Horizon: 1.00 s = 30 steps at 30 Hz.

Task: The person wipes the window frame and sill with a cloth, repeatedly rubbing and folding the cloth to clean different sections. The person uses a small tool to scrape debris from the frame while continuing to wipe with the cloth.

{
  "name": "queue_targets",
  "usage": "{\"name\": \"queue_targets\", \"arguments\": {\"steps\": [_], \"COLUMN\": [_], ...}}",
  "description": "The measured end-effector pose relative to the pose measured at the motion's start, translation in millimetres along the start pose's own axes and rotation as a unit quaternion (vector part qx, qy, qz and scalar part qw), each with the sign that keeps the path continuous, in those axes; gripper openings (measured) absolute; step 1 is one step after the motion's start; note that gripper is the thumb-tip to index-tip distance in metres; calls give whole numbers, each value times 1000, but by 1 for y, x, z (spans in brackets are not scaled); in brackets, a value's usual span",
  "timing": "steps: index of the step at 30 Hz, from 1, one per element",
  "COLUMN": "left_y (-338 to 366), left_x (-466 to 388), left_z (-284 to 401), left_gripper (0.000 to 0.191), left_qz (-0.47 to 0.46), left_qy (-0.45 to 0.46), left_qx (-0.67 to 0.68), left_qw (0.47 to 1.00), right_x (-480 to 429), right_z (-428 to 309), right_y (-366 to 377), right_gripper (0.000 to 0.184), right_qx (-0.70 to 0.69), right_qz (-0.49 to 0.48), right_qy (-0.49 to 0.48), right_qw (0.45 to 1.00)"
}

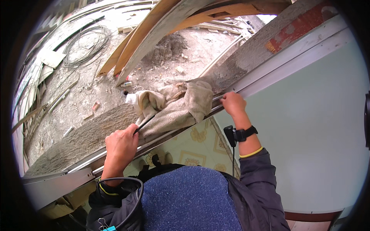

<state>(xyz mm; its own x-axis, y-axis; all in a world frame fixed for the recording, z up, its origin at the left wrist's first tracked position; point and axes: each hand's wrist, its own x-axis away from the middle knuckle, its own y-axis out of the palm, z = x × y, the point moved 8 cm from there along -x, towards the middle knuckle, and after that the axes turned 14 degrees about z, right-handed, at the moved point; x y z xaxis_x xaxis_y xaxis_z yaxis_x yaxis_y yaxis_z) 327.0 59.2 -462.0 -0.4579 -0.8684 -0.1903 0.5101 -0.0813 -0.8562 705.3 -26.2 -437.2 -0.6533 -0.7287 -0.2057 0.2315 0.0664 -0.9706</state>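
Note:
My left hand [122, 143] is closed around a thin black rod-like tool [146, 123], whose far end points up to the right over a cloth. The crumpled beige towel [185, 108] lies across the window sill and its metal track, between my two hands. At the towel's right side, my right hand [233, 103] rests with curled fingers at the sliding window track [254, 79]; its fingertips are partly hidden, so whether they pinch something cannot be told. A black strap with a small device [241, 134] sits on my right wrist.
Outside the rough concrete sill [86, 138], long wooden boards [144, 43] lean across the view. Coiled wire [86, 43] and rubble lie on the ground beyond. A pale panel [306, 124] stands at the right. A cardboard box [60, 206] is below at the left, above patterned floor tiles [192, 157].

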Motion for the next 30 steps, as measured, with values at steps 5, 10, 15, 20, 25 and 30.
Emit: {"name": "queue_targets", "arguments": {"steps": [5,10,15,20,25,30], "left_y": [1,2,0,-1,1,2], "left_x": [0,0,1,-1,1,0], "left_z": [1,2,2,3,2,2], "left_gripper": [17,16,16,16,16,16], "left_qz": [-13,-9,3,0,-10,-11], "left_qy": [0,9,10,4,6,8], "left_qx": [-17,-13,-12,-8,-7,-13], "left_qw": [1000,1000,1000,1000,1000,1000], "right_x": [-1,7,-14,-32,-7,-6], "right_z": [6,14,10,1,-6,-6], "right_y": [20,22,-16,-59,-5,11], "right_gripper": [21,18,20,24,31,40], "right_qx": [6,-50,-147,-143,3,25], "right_qz": [1,21,112,244,-39,-118], "right_qy": [63,112,57,-22,-22,-4], "right_qw": [998,992,981,959,999,993]}}
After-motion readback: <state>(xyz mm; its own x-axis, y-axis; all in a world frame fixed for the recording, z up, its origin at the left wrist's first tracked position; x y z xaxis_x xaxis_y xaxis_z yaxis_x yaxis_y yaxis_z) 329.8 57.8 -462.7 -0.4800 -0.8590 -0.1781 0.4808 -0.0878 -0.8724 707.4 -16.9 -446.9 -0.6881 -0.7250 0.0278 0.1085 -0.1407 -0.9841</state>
